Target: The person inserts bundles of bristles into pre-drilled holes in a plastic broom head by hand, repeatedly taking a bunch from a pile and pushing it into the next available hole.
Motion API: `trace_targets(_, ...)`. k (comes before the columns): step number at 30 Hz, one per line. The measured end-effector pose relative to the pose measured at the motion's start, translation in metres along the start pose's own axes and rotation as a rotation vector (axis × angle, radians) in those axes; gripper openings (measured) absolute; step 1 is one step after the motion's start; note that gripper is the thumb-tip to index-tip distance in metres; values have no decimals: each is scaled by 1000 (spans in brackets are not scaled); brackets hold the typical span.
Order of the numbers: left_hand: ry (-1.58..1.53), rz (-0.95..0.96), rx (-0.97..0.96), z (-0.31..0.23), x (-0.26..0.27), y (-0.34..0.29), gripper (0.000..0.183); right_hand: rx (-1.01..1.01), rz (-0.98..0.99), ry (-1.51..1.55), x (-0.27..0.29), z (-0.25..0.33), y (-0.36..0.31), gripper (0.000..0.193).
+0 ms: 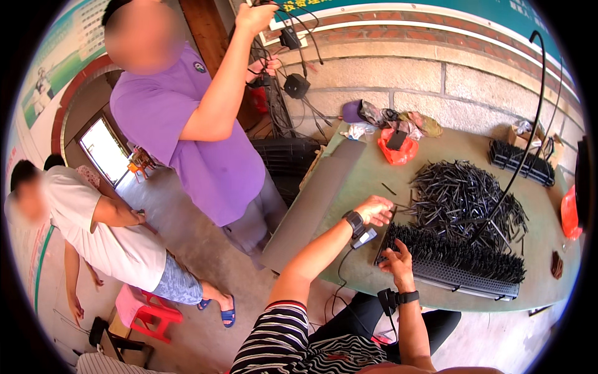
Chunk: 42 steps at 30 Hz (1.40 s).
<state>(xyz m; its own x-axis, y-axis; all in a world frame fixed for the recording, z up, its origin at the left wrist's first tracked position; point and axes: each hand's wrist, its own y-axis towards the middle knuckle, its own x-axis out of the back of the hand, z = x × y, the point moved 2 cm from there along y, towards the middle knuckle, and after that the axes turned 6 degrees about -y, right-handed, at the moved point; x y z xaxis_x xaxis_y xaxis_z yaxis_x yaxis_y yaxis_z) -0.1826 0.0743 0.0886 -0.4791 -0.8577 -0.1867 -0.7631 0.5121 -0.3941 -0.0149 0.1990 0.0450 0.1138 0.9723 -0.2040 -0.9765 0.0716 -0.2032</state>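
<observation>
A long black perforated rack (461, 277) lies along the near edge of the table, packed with upright thin black strips (448, 249). Over its left end is my right hand (398, 263), fingers apart and fingertips close to the strips. Just beyond that end my left hand (375, 210) has its fingers drawn together at a thin black strip, partly hidden by the fingertips. A large heap of loose black strips (464, 193) lies behind the rack. Both my wrists wear dark bands, with a small light-coloured device (364, 239) by the left one.
A second filled black rack (522, 163) stands at the table's back right. Red plastic bags (398, 148) and cloths lie at the back left; a thin black rod (537, 112) arches over the heap. A person in purple (187, 124) handles cables at left, another stands near a red stool (149, 311).
</observation>
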Motion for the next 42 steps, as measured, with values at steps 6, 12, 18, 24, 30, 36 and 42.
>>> trace_targets(6,-34,-69,-2,12,4,5,26,20,-85,-29,17,-9,15,54)
trace_targets(12,10,-58,-20,-4,-1,-2,27,39,-58,-87,21,-13,14,54)
trace_targets(18,-11,-52,-45,-10,8,-2,27,48,-32,-97,18,-12,14,52)
trace_targets(24,-6,-74,-46,-16,5,-6,28,62,1,-99,16,-12,10,49)
trace_targets(30,-9,-74,-44,-19,3,-5,27,59,50,-111,11,-8,5,42)
trace_targets(36,-8,-69,-54,-25,5,-4,26,48,110,-148,8,-3,-3,37)
trace_targets(42,28,-63,-70,-37,7,-6,24,82,121,-230,11,-3,-5,33)
